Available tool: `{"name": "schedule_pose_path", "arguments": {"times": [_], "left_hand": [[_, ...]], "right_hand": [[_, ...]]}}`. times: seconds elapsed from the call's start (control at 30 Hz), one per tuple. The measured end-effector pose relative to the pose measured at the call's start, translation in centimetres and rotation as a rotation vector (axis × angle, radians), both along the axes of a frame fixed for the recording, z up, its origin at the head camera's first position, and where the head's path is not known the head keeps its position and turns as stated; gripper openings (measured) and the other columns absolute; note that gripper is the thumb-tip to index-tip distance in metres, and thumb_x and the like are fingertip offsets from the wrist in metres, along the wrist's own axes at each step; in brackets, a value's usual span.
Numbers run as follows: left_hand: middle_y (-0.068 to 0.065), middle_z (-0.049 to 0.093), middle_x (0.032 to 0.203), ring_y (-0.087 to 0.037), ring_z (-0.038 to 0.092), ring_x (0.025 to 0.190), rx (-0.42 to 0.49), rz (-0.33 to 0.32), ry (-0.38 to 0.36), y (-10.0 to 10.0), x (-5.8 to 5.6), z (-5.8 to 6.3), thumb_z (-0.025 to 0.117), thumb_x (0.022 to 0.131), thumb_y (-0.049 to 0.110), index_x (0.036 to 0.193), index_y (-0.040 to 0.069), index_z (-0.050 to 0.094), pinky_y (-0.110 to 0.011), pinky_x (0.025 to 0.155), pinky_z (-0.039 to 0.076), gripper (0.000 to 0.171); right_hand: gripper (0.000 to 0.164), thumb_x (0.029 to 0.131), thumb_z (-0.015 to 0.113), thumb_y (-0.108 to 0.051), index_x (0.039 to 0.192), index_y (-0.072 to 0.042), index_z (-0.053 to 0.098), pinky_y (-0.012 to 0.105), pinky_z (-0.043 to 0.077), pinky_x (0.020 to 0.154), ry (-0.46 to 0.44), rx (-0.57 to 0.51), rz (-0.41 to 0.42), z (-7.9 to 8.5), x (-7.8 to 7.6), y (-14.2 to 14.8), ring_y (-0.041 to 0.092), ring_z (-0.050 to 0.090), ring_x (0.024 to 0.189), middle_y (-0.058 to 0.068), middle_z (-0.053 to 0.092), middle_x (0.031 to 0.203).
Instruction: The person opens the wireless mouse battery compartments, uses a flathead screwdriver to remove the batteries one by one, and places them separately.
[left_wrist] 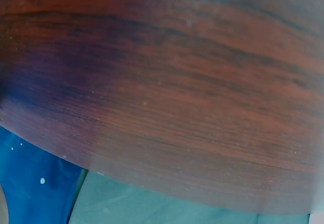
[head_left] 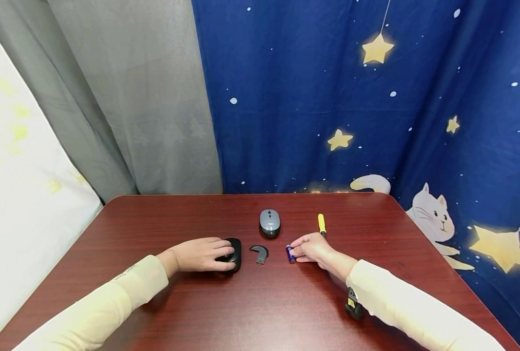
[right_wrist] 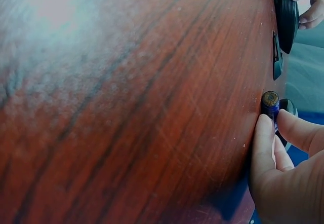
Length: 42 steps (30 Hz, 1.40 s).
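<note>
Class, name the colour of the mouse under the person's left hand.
The mouse is black; it shows best in the head view.

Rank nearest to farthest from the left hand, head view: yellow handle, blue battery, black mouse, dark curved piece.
1. Black mouse, under the left hand
2. Dark curved piece, right of it
3. Blue battery, in the right hand
4. Yellow handle, beyond that hand

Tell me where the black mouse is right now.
In the head view, the black mouse is slightly left of center, just left of the dark curved piece, with the left hand on it.
</note>
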<state>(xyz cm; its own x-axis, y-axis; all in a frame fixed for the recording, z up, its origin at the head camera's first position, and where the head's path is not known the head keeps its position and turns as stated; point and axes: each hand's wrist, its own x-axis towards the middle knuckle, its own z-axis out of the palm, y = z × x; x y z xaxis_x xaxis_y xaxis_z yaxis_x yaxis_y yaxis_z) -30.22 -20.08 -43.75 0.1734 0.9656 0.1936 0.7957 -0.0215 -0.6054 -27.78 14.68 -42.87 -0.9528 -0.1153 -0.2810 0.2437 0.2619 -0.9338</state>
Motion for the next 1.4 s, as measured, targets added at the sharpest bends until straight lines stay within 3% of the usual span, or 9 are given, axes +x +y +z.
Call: {"name": "schedule_pose_path", "arguments": {"times": [0.13,0.37,0.63,0.77,0.87,1.13,1.23,1.4], "left_hand": [[-0.011,0.058,0.112,-0.024,0.057,0.106,0.002,-0.010,-0.001,0.1,0.0,0.0,0.034,0.106,0.023,0.120,0.017,0.054,-0.037,0.089,0.049,0.025],[-0.010,0.057,0.115,-0.023,0.055,0.108,-0.039,0.037,0.007,0.2,0.2,0.4,0.032,0.106,0.022,0.122,0.018,0.052,-0.037,0.089,0.048,0.026],[-0.010,0.057,0.115,-0.024,0.056,0.108,-0.050,0.047,0.013,-0.2,0.2,0.7,0.028,0.107,0.017,0.124,0.018,0.052,-0.037,0.089,0.048,0.030],[-0.010,0.057,0.118,-0.025,0.055,0.110,-0.067,0.073,0.013,-0.6,0.2,1.2,0.041,0.101,0.011,0.127,0.019,0.050,-0.037,0.090,0.048,0.029],[-0.011,0.057,0.119,-0.025,0.055,0.109,-0.064,0.080,0.009,-0.8,0.0,1.7,0.055,0.091,0.010,0.128,0.019,0.050,-0.038,0.090,0.048,0.038],[-0.015,0.057,0.119,-0.028,0.057,0.105,-0.008,0.096,-0.012,-0.9,-1.1,3.1,0.062,0.084,0.007,0.129,0.016,0.052,-0.041,0.087,0.049,0.047],[-0.016,0.057,0.121,-0.030,0.057,0.107,0.030,0.118,-0.035,-0.6,-1.8,3.6,0.058,0.087,0.006,0.129,0.014,0.053,-0.043,0.089,0.049,0.043],[-0.017,0.058,0.122,-0.031,0.057,0.110,0.092,0.146,-0.088,0.3,-3.2,4.0,0.045,0.098,0.009,0.127,0.011,0.055,-0.045,0.093,0.047,0.031]], "right_hand": [[0.020,0.081,0.067,0.012,0.102,0.014,0.066,0.036,0.058,0.069,-0.003,0.001,0.001,0.2,0.1,0.0,0.020,0.066,0.076,0.017,0.069,0.088],[0.021,0.081,0.068,0.012,0.102,0.013,0.065,0.036,0.058,0.069,-0.013,0.011,0.003,0.4,0.1,0.1,0.020,0.066,0.075,0.016,0.069,0.087],[0.024,0.081,0.068,0.011,0.105,0.013,0.064,0.035,0.058,0.068,-0.015,0.011,0.007,0.7,0.0,0.3,0.018,0.065,0.074,0.015,0.069,0.087],[0.026,0.083,0.068,0.008,0.108,0.012,0.064,0.036,0.058,0.069,-0.012,0.028,0.003,1.3,-0.1,0.4,0.017,0.066,0.075,0.014,0.070,0.088],[0.027,0.085,0.069,0.005,0.111,0.011,0.064,0.037,0.057,0.071,0.009,0.052,0.002,2.0,-0.2,0.6,0.017,0.067,0.077,0.012,0.070,0.087],[0.031,0.083,0.072,0.001,0.111,0.011,0.064,0.041,0.057,0.074,0.188,0.092,0.016,3.2,-1.0,0.8,0.027,0.068,0.087,0.014,0.071,0.090],[0.028,0.081,0.074,-0.001,0.107,0.008,0.068,0.038,0.057,0.071,0.312,0.160,0.035,3.3,-1.5,0.7,0.028,0.069,0.084,0.012,0.072,0.089],[0.021,0.078,0.079,-0.008,0.098,-0.004,0.074,0.031,0.054,0.068,0.581,0.356,0.098,3.2,-2.3,0.6,0.017,0.069,0.076,0.004,0.073,0.086]]}}
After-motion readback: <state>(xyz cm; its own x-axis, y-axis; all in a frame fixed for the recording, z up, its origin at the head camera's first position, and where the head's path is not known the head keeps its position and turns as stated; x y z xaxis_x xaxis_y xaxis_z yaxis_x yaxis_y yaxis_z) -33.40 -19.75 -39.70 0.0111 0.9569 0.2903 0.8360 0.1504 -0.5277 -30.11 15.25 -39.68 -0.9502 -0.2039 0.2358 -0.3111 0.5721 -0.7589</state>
